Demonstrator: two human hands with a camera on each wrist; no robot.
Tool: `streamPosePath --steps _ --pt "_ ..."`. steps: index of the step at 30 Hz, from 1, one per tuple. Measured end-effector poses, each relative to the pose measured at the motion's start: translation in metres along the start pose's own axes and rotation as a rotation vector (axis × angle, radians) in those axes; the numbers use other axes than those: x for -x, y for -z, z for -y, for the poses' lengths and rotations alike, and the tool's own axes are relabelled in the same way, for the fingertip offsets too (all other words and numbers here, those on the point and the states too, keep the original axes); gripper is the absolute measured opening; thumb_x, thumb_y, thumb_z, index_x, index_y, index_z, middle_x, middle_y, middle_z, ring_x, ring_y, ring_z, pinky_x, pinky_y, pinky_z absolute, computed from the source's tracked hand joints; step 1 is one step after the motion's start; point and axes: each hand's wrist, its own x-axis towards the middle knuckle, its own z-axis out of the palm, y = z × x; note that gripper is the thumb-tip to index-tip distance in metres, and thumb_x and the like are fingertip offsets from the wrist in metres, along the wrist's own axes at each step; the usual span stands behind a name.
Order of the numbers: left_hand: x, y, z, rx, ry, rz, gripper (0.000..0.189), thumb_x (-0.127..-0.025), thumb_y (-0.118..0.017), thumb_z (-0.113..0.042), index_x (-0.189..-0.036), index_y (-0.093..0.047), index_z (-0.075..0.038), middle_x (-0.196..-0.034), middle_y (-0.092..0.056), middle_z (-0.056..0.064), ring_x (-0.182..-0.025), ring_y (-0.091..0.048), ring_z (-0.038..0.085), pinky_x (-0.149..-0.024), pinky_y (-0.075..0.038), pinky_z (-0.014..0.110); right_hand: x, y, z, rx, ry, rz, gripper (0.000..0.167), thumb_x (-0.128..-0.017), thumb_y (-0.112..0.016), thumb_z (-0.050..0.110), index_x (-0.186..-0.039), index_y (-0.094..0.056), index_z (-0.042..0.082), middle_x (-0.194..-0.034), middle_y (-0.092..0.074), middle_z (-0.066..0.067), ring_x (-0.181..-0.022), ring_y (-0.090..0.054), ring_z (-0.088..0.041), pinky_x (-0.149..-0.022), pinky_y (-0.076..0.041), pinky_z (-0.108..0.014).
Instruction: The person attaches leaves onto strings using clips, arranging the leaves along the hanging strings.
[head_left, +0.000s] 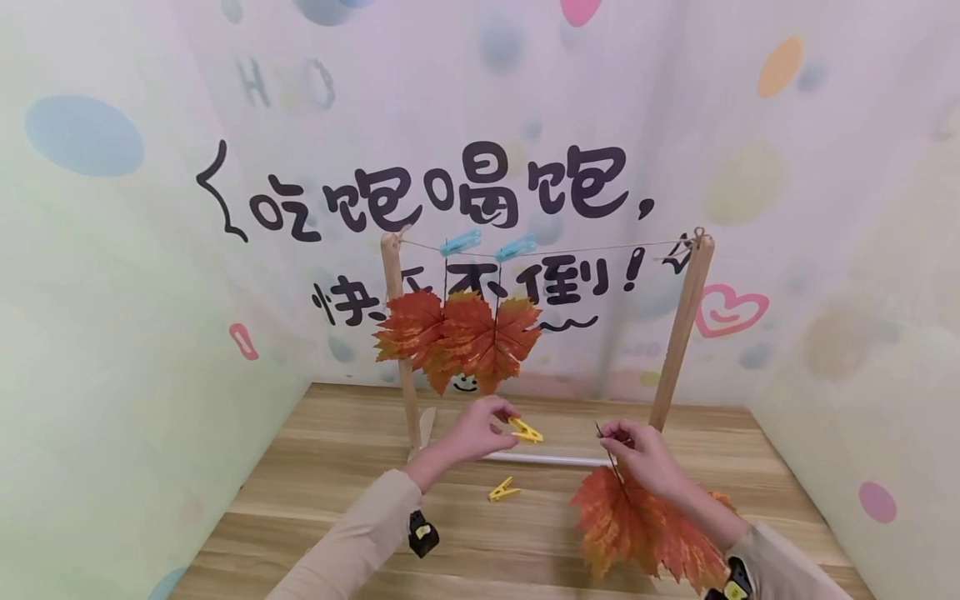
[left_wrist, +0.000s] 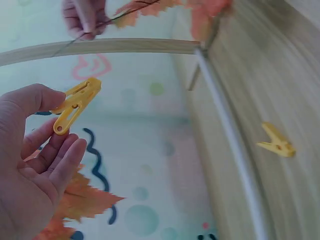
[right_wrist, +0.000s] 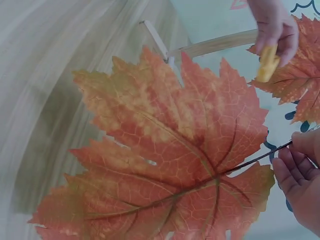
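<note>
My left hand (head_left: pixel 480 429) pinches a yellow clothespin (head_left: pixel 527 430) between thumb and fingers, above the table and below the hanging leaves. My right hand (head_left: pixel 641 454) holds an orange-red maple leaf (right_wrist: pixel 185 160) by its thin dark stem (right_wrist: pixel 255 162); the leaf hangs below the hand at the right. In the head view a second leaf shape (head_left: pixel 686 546) shows beside it, partly behind the forearm. Two similar leaves (head_left: pixel 491 337) hang by their stems from a string (head_left: pixel 585 249), each held by a light blue clothespin (head_left: pixel 517 247).
Another yellow clothespin (head_left: pixel 504 489) lies on the wooden table (head_left: pixel 315 492). The string runs between two wooden posts (head_left: pixel 682 333), and a white bar (head_left: pixel 551 459) joins them near the tabletop. A printed curtain (head_left: pixel 847 250) stands behind and at both sides.
</note>
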Motion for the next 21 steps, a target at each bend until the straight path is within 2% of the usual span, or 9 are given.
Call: streamPosePath --steps 5,10,12,17,21 --pt "-0.008 0.020 -0.017 0.086 -0.025 -0.043 0.024 -0.073 -0.071 0.001 -0.095 -0.061 0.003 -0.093 -0.057 0.010 -0.088 -0.057 0.024 -0.068 -0.052 0.019 -0.008 0.004 0.008 -0.033 -0.037 -0.007 0.006 -0.083 -0.060 -0.004 -0.089 -0.061 -0.006 -0.079 -0.063 -0.015 -0.067 -0.056 -0.003 -0.062 -0.051 -0.021" --pt "-0.015 0.039 -0.033 0.081 -0.038 -0.073 0.025 -0.073 -0.073 -0.001 -0.095 -0.062 0.000 -0.092 -0.059 0.009 -0.083 -0.058 0.020 -0.067 -0.052 0.019 -0.017 0.008 0.015 -0.013 -0.015 -0.015 0.006 -0.083 -0.059 -0.006 -0.089 -0.061 -0.006 -0.078 -0.063 -0.012 -0.067 -0.056 -0.004 -0.062 -0.051 -0.022" --pt "-0.019 0.045 -0.037 0.078 -0.037 -0.078 0.026 -0.073 -0.074 -0.003 -0.097 -0.063 0.000 -0.093 -0.060 0.009 -0.083 -0.058 0.022 -0.067 -0.052 0.019 -0.020 0.009 0.018 -0.008 -0.010 -0.018 0.006 -0.084 -0.058 -0.006 -0.089 -0.061 -0.006 -0.078 -0.063 -0.012 -0.067 -0.057 -0.005 -0.062 -0.051 -0.022" --pt "-0.027 0.058 -0.048 0.134 -0.031 -0.078 0.032 -0.074 -0.073 -0.005 -0.103 -0.061 0.003 -0.097 -0.061 0.014 -0.085 -0.060 0.027 -0.067 -0.053 0.023 -0.026 0.013 0.025 0.001 -0.017 -0.033 0.005 -0.085 -0.059 -0.002 -0.089 -0.061 -0.004 -0.079 -0.064 -0.012 -0.068 -0.056 -0.007 -0.062 -0.050 -0.021" --pt "-0.033 0.068 -0.061 0.130 -0.056 -0.086 0.033 -0.075 -0.072 -0.004 -0.105 -0.060 0.004 -0.096 -0.061 0.014 -0.082 -0.060 0.022 -0.069 -0.053 0.023 -0.033 0.015 0.029 0.019 -0.004 -0.050 0.006 -0.084 -0.060 -0.001 -0.090 -0.061 -0.003 -0.080 -0.064 -0.012 -0.070 -0.057 -0.011 -0.063 -0.050 -0.021"
